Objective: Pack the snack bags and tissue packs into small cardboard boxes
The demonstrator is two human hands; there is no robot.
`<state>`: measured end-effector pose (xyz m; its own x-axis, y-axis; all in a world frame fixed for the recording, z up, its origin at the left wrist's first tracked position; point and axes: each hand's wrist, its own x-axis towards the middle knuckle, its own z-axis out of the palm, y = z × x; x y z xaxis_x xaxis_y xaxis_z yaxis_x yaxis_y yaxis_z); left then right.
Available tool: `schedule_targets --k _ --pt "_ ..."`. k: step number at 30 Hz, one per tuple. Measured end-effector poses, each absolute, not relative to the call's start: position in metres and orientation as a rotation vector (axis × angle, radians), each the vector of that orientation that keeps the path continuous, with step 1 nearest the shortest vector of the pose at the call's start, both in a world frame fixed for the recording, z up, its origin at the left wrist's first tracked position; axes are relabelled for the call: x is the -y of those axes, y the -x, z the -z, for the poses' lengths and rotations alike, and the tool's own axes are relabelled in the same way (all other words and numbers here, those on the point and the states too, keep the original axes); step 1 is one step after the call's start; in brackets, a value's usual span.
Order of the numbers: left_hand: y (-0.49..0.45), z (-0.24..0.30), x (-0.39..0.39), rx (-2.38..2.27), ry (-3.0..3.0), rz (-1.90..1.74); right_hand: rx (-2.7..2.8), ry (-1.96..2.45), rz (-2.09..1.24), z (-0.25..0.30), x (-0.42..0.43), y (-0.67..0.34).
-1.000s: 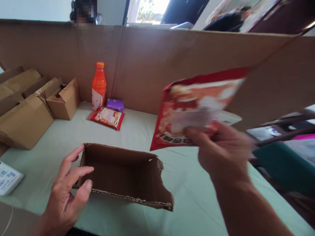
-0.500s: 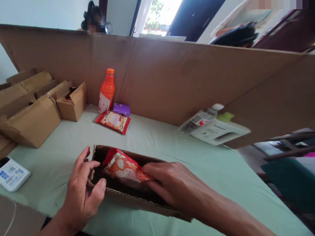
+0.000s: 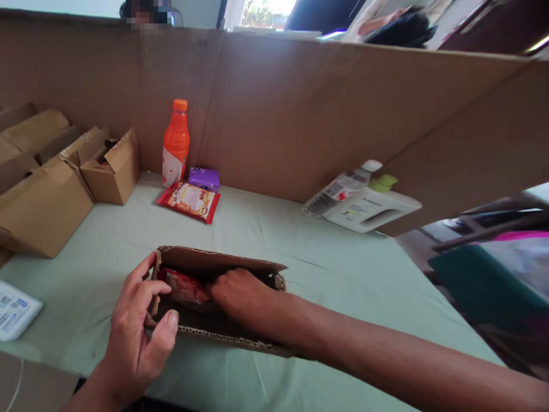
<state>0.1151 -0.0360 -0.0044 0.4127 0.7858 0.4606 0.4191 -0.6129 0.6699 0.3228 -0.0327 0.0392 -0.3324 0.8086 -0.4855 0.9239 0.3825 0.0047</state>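
Observation:
A narrow open-topped cardboard box (image 3: 231,339) lies before me on the green cloth. Around its left end curls my left hand (image 3: 139,326), thumb by the near rim and fingers by the far corner. My right hand (image 3: 240,297) is down inside the box, closed on the right end of a red snack packet (image 3: 186,288). That packet lies low between the walls, toward the left end. The right fingertips are partly hidden from view.
Behind the box lie another red snack packet (image 3: 190,201), a purple pack (image 3: 204,179) and an orange bottle (image 3: 175,143). Cardboard boxes (image 3: 47,203) stand left. A clear bottle (image 3: 341,189) and white jug (image 3: 373,209) lean at the right. A cardboard wall (image 3: 274,114) runs behind; a white device (image 3: 17,309) lies left.
My right hand has gone deeper into the box, taking the snack packet down with it. My left hand keeps its place at the box's end. The view has tilted down slightly.

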Motion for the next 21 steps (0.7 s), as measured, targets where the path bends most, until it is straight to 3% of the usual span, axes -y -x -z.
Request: schedule_targets --k 9,11,15,17,19,21 --pt "-0.113 0.013 0.036 -1.004 -2.166 -1.090 -2.337 -1.654 0.150 -0.056 0.048 -0.338" --pt "-0.114 0.014 0.038 -0.998 -2.157 -1.097 -2.506 -1.873 0.066 -0.069 0.055 -0.357" --pt "-0.121 0.015 0.041 -1.015 -2.089 -1.176 -2.578 -2.720 -0.004 -0.074 0.036 -0.409" --pt "-0.126 0.015 0.042 -1.031 -2.067 -1.234 -2.362 -3.108 0.365 -0.056 0.005 -0.433" --pt "-0.130 0.016 0.043 -1.070 -2.065 -1.276 -1.951 -3.291 1.043 -0.025 -0.034 -0.451" --pt "-0.133 0.018 0.044 -1.129 -2.054 -1.298 -1.729 -3.307 1.283 0.010 -0.075 -0.462"
